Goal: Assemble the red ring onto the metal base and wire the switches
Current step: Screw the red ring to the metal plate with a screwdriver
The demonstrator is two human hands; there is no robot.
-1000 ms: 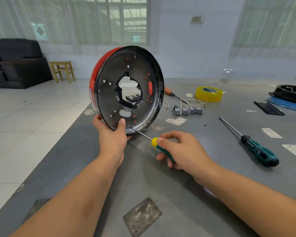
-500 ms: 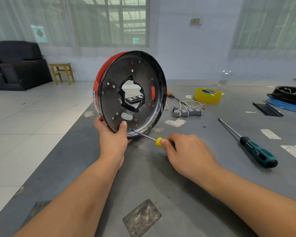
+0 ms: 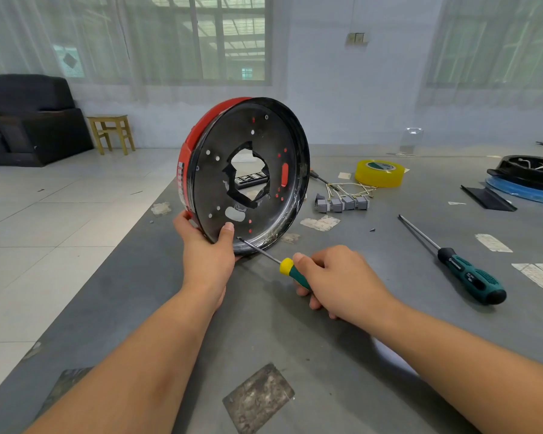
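The round black metal base [image 3: 264,145] stands on edge on the grey table, with the red ring [image 3: 201,123] fitted behind it on the left. My left hand [image 3: 206,245] grips the bottom rim, thumb on the base's face. My right hand [image 3: 339,277] holds a small screwdriver [image 3: 287,266] with a yellow and green handle. Its tip touches the base near the lower rim, beside my left thumb. A row of grey switches [image 3: 342,203] with pale wires lies on the table to the right of the base.
A larger green-handled screwdriver [image 3: 470,274] lies at the right. A yellow tape roll [image 3: 379,173] sits behind the switches. A second black base on a blue ring [image 3: 527,180] is at the far right. The table's left edge [image 3: 113,261] drops to a tiled floor.
The base has tipped slightly, its top leaning further right. My right hand has shifted a little on the screwdriver handle while the tip stays at the lower rim.
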